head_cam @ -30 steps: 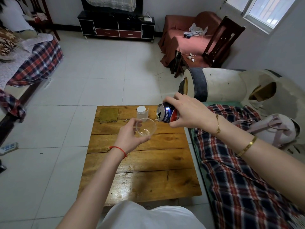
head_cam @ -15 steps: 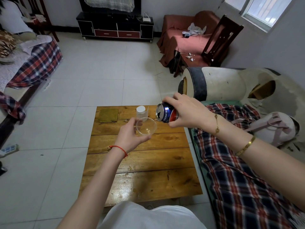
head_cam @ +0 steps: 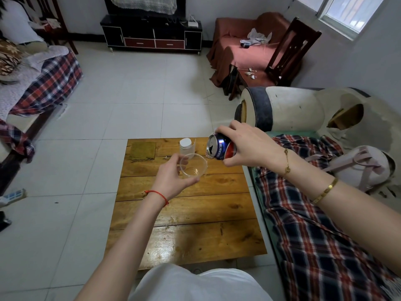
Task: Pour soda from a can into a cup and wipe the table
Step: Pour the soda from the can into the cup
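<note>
Above wooden tabletop (head_cam: 186, 213): right hand (head_cam: 249, 146) gripping can (head_cam: 220, 148), tipping its mouth leftward toward cup (head_cam: 193, 166), left hand (head_cam: 173, 179) cradling cup just beside.

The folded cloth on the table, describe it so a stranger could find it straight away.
Find the low wooden table in the middle of the tiled floor. At its far left corner lies the cloth, flat and olive-brown. Its neighbours, a white-capped clear bottle and held cup, are transparent.

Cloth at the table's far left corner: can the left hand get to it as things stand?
Probably not yet. The cloth lies uncovered with nothing on it, but the left hand is holding the cup under the tilted can. It would have to put the cup down first.
</note>
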Motion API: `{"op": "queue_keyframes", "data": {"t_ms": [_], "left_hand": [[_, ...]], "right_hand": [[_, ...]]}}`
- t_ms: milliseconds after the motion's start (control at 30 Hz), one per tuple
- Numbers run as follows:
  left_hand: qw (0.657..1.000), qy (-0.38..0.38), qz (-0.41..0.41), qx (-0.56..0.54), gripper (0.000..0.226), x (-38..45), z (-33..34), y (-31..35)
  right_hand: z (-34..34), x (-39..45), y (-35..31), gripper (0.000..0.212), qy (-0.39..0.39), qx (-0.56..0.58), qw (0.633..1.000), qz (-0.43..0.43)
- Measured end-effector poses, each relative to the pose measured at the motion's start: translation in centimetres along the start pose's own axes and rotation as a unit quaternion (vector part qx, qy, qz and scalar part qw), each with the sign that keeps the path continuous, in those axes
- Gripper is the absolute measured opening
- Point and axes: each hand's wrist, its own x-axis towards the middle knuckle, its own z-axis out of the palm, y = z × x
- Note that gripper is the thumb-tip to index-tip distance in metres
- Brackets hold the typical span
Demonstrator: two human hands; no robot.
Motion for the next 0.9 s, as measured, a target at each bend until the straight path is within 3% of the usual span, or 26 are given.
{"op": "queue_keyframes", "data": {"t_ms": [900], "left_hand": [[1.0, 0.005, -0.002, 0.001, 0.071, -0.14, -0.14, -0.07]], "right_hand": [[0.39, 0.73, -0.74, 0.076, -0.008, -0.003, 1.0, -0.013]]}}
